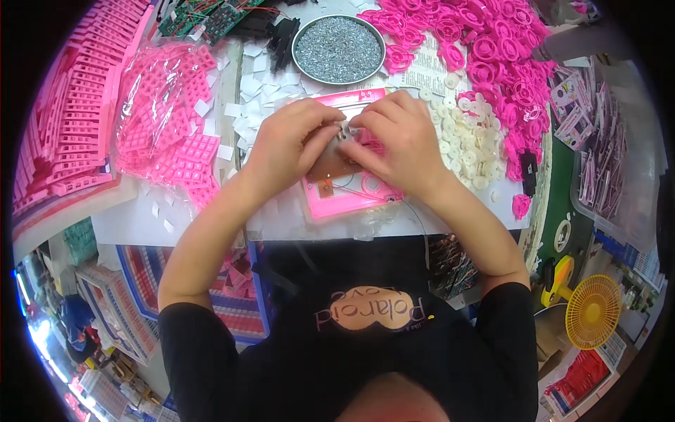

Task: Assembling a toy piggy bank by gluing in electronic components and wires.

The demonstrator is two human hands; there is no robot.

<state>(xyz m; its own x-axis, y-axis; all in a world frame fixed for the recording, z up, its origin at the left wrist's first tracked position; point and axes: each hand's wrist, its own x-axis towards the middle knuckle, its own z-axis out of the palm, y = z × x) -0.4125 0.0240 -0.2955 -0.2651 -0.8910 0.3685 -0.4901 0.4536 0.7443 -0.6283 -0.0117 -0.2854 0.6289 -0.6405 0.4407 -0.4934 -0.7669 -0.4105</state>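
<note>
On the white table in front of me lies a pink plastic housing [336, 207], flat and face up. A brown circuit board [332, 169] sits inside it, with a thin wire trailing to the right. My left hand [290, 141] and my right hand [404, 144] meet over the housing's upper half, thumbs and fingers pinched together. Between the fingertips shows a small greyish part [344, 131], too small to name. Which hand grips it is hard to see. My fingers cover much of the housing's middle.
Beyond the housing stands a round metal bowl [338, 82] of small screws. White discs [467, 144] and pink ring-shaped parts [485, 60] are heaped right. Left lie a bag of pink keypads [163, 105], white paper squares [256, 88] and pink strips [77, 105]. Green circuit boards [211, 21] lie far left.
</note>
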